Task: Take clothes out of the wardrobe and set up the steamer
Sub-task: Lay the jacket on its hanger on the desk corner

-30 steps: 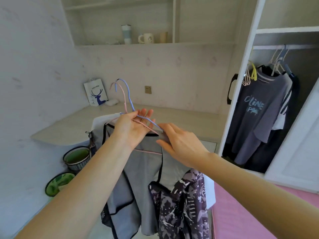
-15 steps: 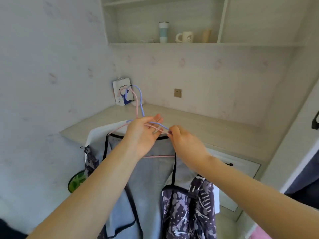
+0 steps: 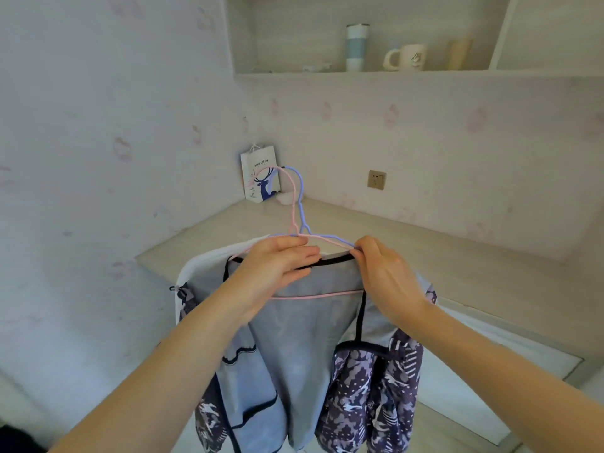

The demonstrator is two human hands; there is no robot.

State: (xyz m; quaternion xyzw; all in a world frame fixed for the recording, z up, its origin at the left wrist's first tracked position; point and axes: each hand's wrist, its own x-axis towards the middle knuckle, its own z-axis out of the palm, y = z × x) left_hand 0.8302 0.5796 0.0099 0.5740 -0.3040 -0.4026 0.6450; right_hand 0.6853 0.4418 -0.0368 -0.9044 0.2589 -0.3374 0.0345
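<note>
I hold up two wire hangers together, a pink hanger (image 3: pixel 292 204) and a blue hanger (image 3: pixel 302 204), with their hooks pointing up. A grey jacket (image 3: pixel 304 348) with black trim and a purple patterned outside hangs from them, inside facing me. A white garment (image 3: pixel 196 266) shows behind it at the left shoulder. My left hand (image 3: pixel 277 266) grips the hangers' shoulders and the collar at the middle. My right hand (image 3: pixel 382 273) pinches the right arm of the hangers and the collar edge. No steamer is in view.
A pale wooden desk (image 3: pixel 408 237) runs along the wall behind the clothes. A white paper bag (image 3: pixel 260 174) with a blue deer stands in the corner. A wall socket (image 3: pixel 376 180) is above the desk. A tumbler (image 3: pixel 357 47) and mug (image 3: pixel 408 57) stand on the shelf.
My view has swung left, so the open wardrobe has left the frame. Both hands carried the hangers and clothes toward the desk corner; my right hand closed on the hangers' right arm.
</note>
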